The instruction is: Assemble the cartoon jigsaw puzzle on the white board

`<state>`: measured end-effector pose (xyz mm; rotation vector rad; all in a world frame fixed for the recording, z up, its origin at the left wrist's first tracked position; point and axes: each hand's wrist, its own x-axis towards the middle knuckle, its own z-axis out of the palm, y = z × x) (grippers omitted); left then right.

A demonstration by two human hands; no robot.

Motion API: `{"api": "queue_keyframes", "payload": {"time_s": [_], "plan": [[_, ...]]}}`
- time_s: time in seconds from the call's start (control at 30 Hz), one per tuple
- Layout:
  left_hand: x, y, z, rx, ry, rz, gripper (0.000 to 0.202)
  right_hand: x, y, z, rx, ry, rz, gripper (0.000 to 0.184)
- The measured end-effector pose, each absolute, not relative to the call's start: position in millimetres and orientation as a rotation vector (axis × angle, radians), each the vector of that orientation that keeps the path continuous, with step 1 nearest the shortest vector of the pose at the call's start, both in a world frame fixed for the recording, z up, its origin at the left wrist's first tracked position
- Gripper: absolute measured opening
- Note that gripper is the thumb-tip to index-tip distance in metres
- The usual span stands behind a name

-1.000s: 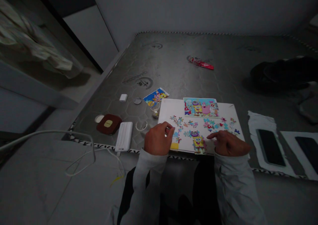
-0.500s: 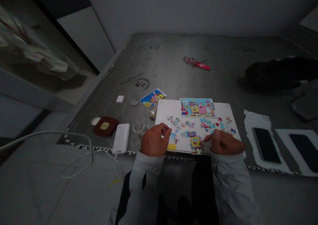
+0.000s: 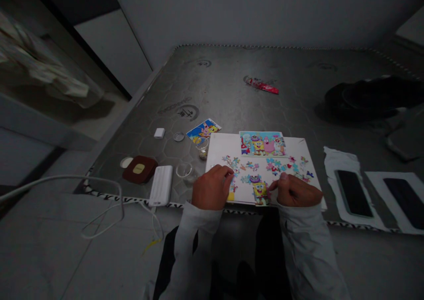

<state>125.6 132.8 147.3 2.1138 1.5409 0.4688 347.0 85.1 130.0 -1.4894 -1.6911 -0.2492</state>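
A small cluster of joined cartoon jigsaw pieces with a yellow figure (image 3: 260, 190) is lying at the near edge of the white rectangular puzzle board (image 3: 218, 148), and the right hand (image 3: 296, 191) is resting just beside it, fingers curled, one fingertip touching its right side; whether a piece is pinched there, I cannot tell. The left hand (image 3: 211, 187) is sitting on the board's left part with fingers bent close together over loose coloured pieces (image 3: 235, 162); what it grips is hidden. To do this well, I'd judge, pieces want pressing flat while the cluster is steadied. Farther back, a printed colourful reference picture (image 3: 262, 143) is lying on the board; a white power bank (image 3: 161, 185) is sitting on the grey mattress surface (image 3: 232, 92).
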Motion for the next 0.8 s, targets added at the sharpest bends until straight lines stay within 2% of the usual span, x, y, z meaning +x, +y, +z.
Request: {"api": "queue_keyframes", "payload": {"time_s": [0.2,0.3,0.5,0.63,0.8], "plan": [[132.7,129.8,141.5,2.17,1.461,0.368,0.05,347.0,85.0,129.7,-1.466,-1.704,-0.242,0.052],[133.6,130.2,138.8,2.169,1.468,0.325,0.059,346.0,84.3,130.9,-1.486,-1.71,-0.238,0.052],[131.9,131.4,143.7,2.146,1.579,0.256,0.06,346.4,83.4,134.7,-1.434,-1.719,-0.246,0.05],[129.7,130.6,148.0,2.144,1.622,0.385,0.058,339.0,82.3,151.3,-1.432,-1.746,-0.207,0.049],[125.6,130.6,150.7,2.151,1.6,0.627,0.052,316.0,64.4,213.8,-1.261,-1.697,0.205,0.056]]}}
